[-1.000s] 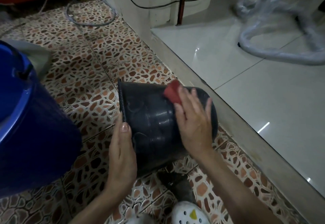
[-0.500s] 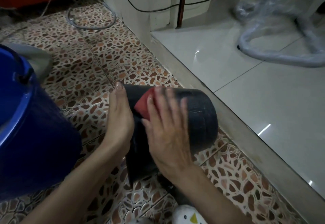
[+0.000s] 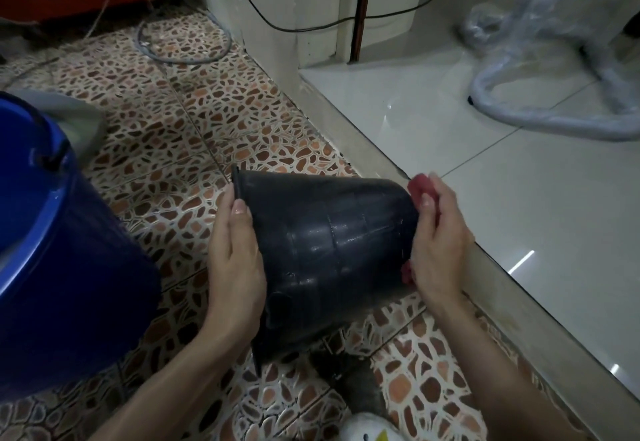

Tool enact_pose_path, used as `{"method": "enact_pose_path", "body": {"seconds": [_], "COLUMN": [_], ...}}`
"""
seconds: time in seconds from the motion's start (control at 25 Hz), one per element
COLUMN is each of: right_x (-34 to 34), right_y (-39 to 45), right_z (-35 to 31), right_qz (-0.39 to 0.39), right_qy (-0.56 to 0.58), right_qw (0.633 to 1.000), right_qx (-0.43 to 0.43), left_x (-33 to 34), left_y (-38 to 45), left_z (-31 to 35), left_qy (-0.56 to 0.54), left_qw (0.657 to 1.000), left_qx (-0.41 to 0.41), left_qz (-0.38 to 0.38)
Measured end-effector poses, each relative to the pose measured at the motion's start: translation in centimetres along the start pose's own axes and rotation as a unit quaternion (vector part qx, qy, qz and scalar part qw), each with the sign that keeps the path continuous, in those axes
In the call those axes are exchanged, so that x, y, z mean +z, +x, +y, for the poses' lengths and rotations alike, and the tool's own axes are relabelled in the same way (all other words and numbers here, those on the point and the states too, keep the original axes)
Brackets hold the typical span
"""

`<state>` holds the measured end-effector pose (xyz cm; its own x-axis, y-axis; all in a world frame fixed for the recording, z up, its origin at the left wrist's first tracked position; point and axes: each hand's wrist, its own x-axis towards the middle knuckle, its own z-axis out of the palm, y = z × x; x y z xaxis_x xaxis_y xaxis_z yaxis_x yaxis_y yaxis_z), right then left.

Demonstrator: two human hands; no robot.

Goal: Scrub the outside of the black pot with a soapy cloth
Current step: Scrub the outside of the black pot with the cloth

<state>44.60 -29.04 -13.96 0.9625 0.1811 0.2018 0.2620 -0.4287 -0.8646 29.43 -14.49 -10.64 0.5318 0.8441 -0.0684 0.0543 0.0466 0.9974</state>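
Left grip [image 3: 235, 260] grasps the black pot [image 3: 329, 243] (tipped sideways); right grip [image 3: 440, 246] clasps a red cloth [image 3: 417, 186] at its base

Both bare forearms reach in from the bottom edge, the left from the lower left and the right from the lower right, and they angle toward each other. The left hand [image 3: 235, 257] holds the rim end of the black plastic pot [image 3: 329, 243]. Its thumb lies straight along the outer wall and its fingers are hidden past the rim. The right hand [image 3: 440, 243] is at the pot's base end, fingers and thumb curled round a red cloth [image 3: 418, 187], with the back of the hand turned outward.
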Motion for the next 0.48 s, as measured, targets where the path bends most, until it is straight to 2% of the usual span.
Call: {"method": "enact_pose_path", "body": {"seconds": [0.08, 0.16, 0.2, 0.28, 0.36, 0.48], "right_x": [1.3, 4.2, 5.7, 7.3, 7.4, 5.8], "right_y": [-3.3, -6.8, -7.9, -8.4, -7.4, -5.2], "right_z": [-3.6, -6.1, -6.5, -6.0, -4.3, -1.3], "right_qz": [0.018, -0.060, -0.103, -0.135, -0.127, -0.091], "right_qy": [0.071, 0.087, 0.078, 0.018, -0.054, -0.107], "right_qw": [0.992, 0.971, 0.962, 0.954, 0.948, 0.961], "right_qx": [-0.104, -0.213, -0.239, -0.268, -0.288, -0.236], "left_x": [-0.5, -0.7, -0.7, -0.7, -0.9, -1.0], "left_y": [-0.6, -1.4, -1.7, -2.3, -2.6, -2.8], "left_z": [-0.8, -1.5, -1.6, -1.6, -1.7, -2.0], "left_qy": [0.000, -0.009, -0.007, 0.014, 0.004, -0.004], "left_qw": [1.000, 0.999, 0.999, 0.998, 0.998, 0.999], "left_qx": [0.024, 0.041, 0.052, 0.068, 0.065, 0.041], "left_qz": [-0.004, -0.008, -0.009, 0.000, -0.001, -0.014]}}
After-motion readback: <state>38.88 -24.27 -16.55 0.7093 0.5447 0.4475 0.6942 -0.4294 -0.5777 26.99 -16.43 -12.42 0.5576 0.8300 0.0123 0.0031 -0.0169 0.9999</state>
